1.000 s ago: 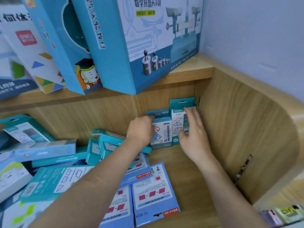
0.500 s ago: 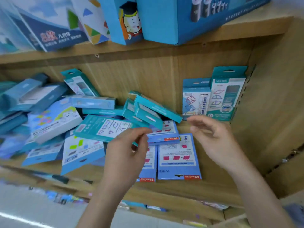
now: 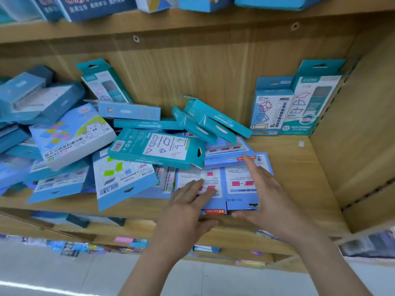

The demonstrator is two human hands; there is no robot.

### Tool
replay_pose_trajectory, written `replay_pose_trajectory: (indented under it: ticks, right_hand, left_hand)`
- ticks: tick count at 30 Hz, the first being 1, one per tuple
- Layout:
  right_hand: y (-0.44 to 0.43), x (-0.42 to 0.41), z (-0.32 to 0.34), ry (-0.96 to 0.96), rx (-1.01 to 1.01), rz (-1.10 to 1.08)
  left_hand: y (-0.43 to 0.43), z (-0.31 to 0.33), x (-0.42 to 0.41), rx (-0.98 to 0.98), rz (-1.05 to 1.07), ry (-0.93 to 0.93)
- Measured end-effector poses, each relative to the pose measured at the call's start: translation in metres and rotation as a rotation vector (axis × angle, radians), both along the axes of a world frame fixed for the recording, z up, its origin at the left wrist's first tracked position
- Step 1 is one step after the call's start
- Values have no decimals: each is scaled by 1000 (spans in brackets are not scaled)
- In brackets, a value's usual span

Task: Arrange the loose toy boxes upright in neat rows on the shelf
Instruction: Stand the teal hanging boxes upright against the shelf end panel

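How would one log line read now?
left hand: on left blue box | right hand: over right blue box | upright boxes: two, far right

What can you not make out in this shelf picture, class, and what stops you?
Head view only:
1. Flat blue boxes: prints partly covered by the left hand and right hand.
2. Upper-shelf boxes: cut off by the top edge.
3. Lower-shelf goods: blurred.
4. Lowest boxes in the pile: buried under the teal box and others.
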State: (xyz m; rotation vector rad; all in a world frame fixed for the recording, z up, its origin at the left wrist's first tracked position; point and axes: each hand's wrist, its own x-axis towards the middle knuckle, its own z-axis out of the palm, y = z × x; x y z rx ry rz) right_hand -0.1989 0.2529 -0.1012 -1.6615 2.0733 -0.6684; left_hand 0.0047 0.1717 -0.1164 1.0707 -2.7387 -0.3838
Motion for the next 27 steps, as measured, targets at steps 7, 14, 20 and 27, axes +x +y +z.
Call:
replay_pose_trajectory:
  ticks: [7,14,20,27]
  right_hand:
    - [-1,27,14,15,44,-152]
    - [-4,55,6,-20,-90,-266]
    - [-7,60,7,-52,-330,-470]
    - [-57,54,57,-53,-449,-268]
  left_hand:
    - [-20,-8,18,-200,-100,38]
    - [-32,2,42,-23,-148,52]
    - [-37,39,58,-227,-254,409]
    - [-63,79,41,-202,-91,404]
